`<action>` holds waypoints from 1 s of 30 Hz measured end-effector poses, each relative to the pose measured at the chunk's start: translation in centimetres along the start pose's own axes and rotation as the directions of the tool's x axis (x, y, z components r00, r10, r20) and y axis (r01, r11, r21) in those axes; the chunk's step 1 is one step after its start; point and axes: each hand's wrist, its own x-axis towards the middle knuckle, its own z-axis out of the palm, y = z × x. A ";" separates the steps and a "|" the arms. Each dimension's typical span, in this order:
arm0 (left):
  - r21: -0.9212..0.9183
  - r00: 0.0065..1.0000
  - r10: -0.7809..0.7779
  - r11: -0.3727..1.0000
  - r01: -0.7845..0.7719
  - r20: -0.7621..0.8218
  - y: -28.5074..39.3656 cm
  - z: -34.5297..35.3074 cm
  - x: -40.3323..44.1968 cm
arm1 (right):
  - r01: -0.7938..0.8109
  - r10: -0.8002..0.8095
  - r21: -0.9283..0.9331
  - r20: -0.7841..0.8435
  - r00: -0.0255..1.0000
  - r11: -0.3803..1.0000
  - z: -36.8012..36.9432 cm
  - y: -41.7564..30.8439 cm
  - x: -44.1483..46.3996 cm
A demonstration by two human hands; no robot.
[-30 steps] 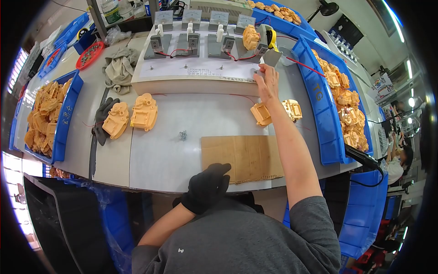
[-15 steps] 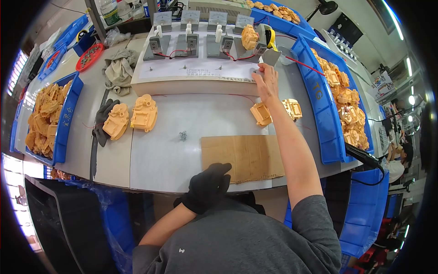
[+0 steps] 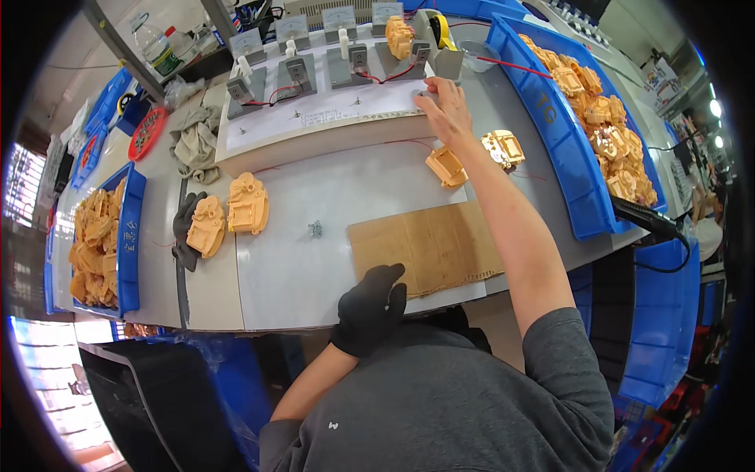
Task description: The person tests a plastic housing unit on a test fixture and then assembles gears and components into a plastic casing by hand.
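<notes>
My right hand (image 3: 447,110) reaches to the front right corner of the white test fixture (image 3: 314,130), its thumb and forefinger closed around a small switch too hidden to make out well. Behind it, an orange plastic housing (image 3: 399,37) stands on the fixture's rightmost station. My left hand (image 3: 371,308), in a black glove, rests curled at the table's front edge, by the cardboard sheet (image 3: 425,244); whether it holds anything is hidden. Two orange housings (image 3: 248,204) lie left of centre, and two more (image 3: 447,167) lie beside my right forearm.
Blue bins full of orange parts stand at the left (image 3: 130,244) and right (image 3: 550,134). A small heap of screws (image 3: 315,229) lies mid-table. A grey cloth (image 3: 195,145), a red dish (image 3: 147,134) and a black glove (image 3: 186,236) are at the left. A black-handled tool (image 3: 645,218) hangs by the right bin.
The whole view has tilted and shifted as my head moved. My right hand stays at the fixture's corner and my left hand stays at the table edge.
</notes>
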 end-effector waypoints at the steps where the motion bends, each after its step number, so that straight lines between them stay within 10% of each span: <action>1: 0.005 1.000 0.001 1.000 -0.001 0.003 0.0 0.1 0.0 | 0.005 -0.005 0.003 0.007 1.000 1.000 0.0 0.0 -0.1; 9: 0.078 0.998 -0.068 0.995 0.067 0.002 0.4 0.8 -0.3 | 0.038 -0.038 0.013 0.014 0.999 0.999 -0.7 -0.6 -1.1; 18: 0.112 0.998 -0.066 0.991 0.066 0.001 0.2 0.9 -0.4 | -0.073 0.026 0.504 0.101 0.995 0.861 -3.7 1.9 0.1; 30: 0.104 0.995 -0.091 0.991 0.086 0.037 0.3 0.8 -0.4 | 0.427 -0.427 -0.377 0.088 0.900 0.822 -3.8 1.2 -9.9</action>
